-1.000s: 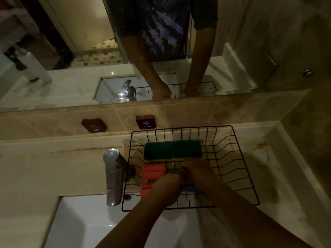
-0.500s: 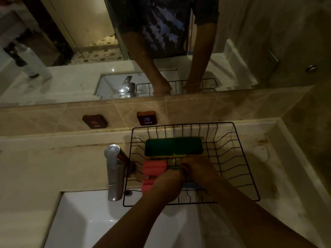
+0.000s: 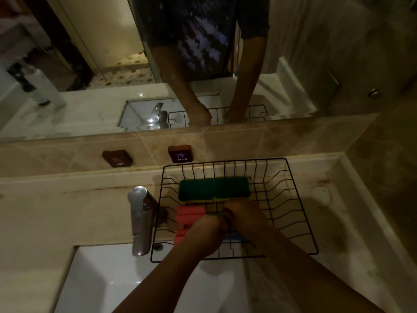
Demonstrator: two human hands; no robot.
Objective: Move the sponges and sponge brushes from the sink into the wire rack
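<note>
A black wire rack (image 3: 300, 213) stands on the counter behind the white sink (image 3: 117, 283), its front edge over the basin. Two green-topped sponges (image 3: 214, 188) lie side by side at the rack's back. Ribbed pink sponges (image 3: 188, 216) lie at its left. Both my hands are inside the rack, pressed together over its middle. My left hand (image 3: 203, 236) covers part of the pink sponges. My right hand (image 3: 243, 213) lies beside it, with a bit of blue (image 3: 237, 236) showing under it. What the fingers hold is hidden.
A chrome faucet (image 3: 141, 220) stands just left of the rack, spout over the sink. Hot and cold plates (image 3: 180, 154) sit on the tiled wall below a mirror. A corner wall bounds the counter on the right.
Both hands stay in the same spot in the rack; the view has shifted only slightly.
</note>
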